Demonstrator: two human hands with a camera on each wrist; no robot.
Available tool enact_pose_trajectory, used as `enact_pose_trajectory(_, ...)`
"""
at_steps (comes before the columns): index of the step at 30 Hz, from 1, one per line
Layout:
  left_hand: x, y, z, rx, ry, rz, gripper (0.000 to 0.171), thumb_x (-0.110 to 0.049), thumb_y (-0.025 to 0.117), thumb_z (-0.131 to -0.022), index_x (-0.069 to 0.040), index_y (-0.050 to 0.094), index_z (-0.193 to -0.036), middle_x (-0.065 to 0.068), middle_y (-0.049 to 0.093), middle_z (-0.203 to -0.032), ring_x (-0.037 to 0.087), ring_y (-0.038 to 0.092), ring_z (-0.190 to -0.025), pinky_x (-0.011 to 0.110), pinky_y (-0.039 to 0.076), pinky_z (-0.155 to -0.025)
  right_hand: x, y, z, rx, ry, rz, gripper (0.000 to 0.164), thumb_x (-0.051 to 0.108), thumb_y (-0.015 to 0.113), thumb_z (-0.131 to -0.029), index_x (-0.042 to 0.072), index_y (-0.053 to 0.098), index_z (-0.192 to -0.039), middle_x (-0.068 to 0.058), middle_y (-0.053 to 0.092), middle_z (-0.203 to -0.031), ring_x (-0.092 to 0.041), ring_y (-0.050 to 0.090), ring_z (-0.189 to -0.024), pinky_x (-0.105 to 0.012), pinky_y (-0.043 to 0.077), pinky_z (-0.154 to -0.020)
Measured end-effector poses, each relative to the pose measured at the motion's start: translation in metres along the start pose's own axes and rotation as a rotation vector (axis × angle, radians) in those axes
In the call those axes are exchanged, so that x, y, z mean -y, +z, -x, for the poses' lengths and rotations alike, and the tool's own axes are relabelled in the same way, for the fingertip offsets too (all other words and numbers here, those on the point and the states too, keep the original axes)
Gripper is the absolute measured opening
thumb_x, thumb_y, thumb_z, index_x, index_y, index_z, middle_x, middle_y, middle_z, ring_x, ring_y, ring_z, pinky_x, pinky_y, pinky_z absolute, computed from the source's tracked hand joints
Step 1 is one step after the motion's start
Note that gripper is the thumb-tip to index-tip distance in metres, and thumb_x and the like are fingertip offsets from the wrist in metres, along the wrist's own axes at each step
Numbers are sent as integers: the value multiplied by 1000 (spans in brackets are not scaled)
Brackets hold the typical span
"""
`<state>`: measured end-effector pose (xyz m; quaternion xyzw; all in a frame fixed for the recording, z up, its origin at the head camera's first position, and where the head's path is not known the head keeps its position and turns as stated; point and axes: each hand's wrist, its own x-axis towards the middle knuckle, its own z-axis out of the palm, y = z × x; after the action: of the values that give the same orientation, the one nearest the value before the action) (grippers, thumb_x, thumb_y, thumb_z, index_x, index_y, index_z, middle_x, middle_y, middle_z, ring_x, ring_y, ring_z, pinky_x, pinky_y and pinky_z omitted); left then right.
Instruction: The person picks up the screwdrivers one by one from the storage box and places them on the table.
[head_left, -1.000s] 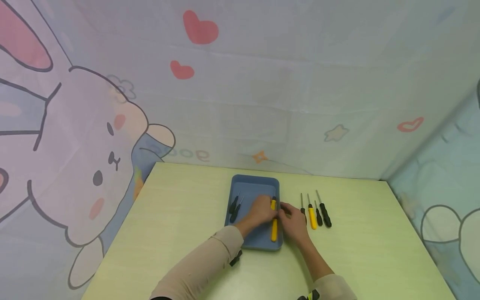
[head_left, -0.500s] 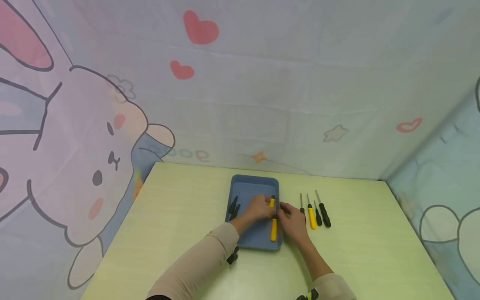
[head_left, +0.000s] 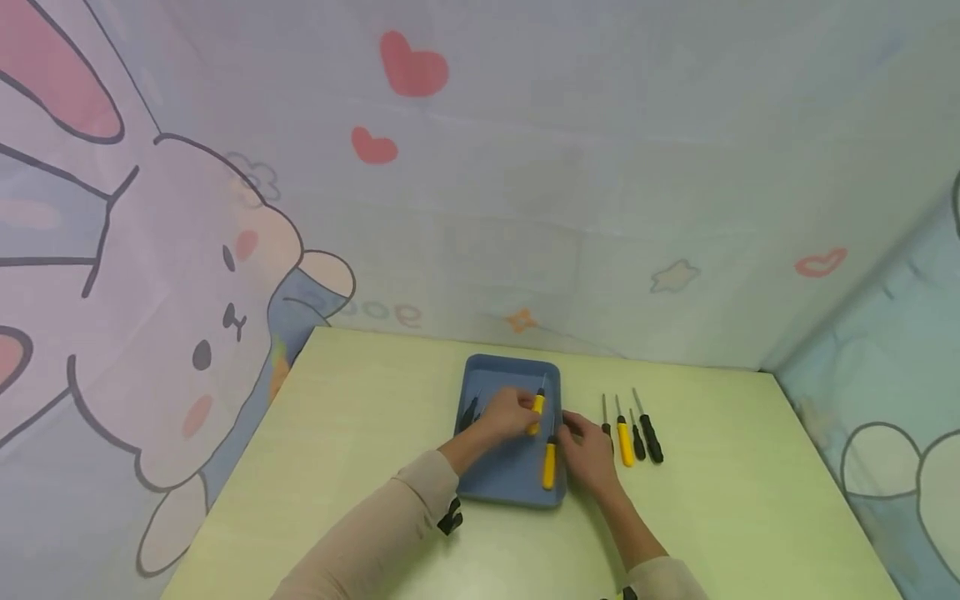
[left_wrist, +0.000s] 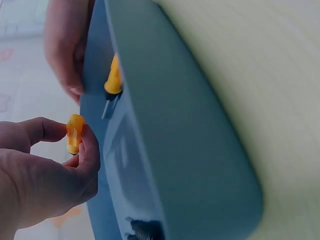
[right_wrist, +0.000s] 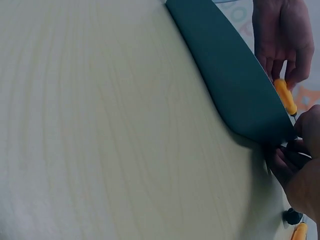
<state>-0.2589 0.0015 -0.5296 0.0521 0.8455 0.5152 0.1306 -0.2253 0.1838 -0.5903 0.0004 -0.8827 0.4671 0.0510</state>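
Pinching a yellow-handled screwdriver between thumb and fingers, the left hand is over the blue tray. At the tray's right rim is the right hand, fingers bent; whether it grips the wall, I cannot tell. Inside the tray, along its right side, lies a second yellow screwdriver; right of the tray, four more screwdrivers lie on the bench.

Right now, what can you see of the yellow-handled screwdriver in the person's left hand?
The yellow-handled screwdriver has a glossy, ridged handle that looks like plastic, a black collar and a thin, metallic-looking shaft; its tip is too small to make out. It is held over the blue tray, shaft pointing away from the person. The thumb and fingers of the left hand pinch its handle.
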Motion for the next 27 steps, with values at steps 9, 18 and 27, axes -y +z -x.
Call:
enact_pose_trajectory(9, 4, -20, 4, 71, 31, 117, 52, 0, 67, -93, 10, 58, -143, 23, 64, -136, 31, 66, -116, 35, 63, -87, -4, -2, -2, 4, 7, -20, 40, 20, 59, -106, 4, 66, -142, -18, 71, -132, -37, 65, -127, -57, 50, -111)
enact_pose_trajectory(18, 12, -39, 11, 110, 97, 94, 56, 4, 59, -92, 6, 55, -148, 21, 60, -143, 38, 59, -132, 38, 63, -90, -6, 0, -2, 20, 1, -21, 40, 19, 58, -107, 4, 66, -143, -18, 70, -134, -37, 64, -128, -57, 51, -111)
enact_pose_trajectory(27, 15, -65, 19, 99, 109, 78, 55, 2, 59, -96, -1, 56, -151, 17, 59, -147, 36, 58, -134, 39, 62, -94, -4, -1, 0, 21, -10, -30, 39, 18, 59, -106, 3, 67, -141, -18, 71, -133, -38, 65, -127, -57, 51, -110)
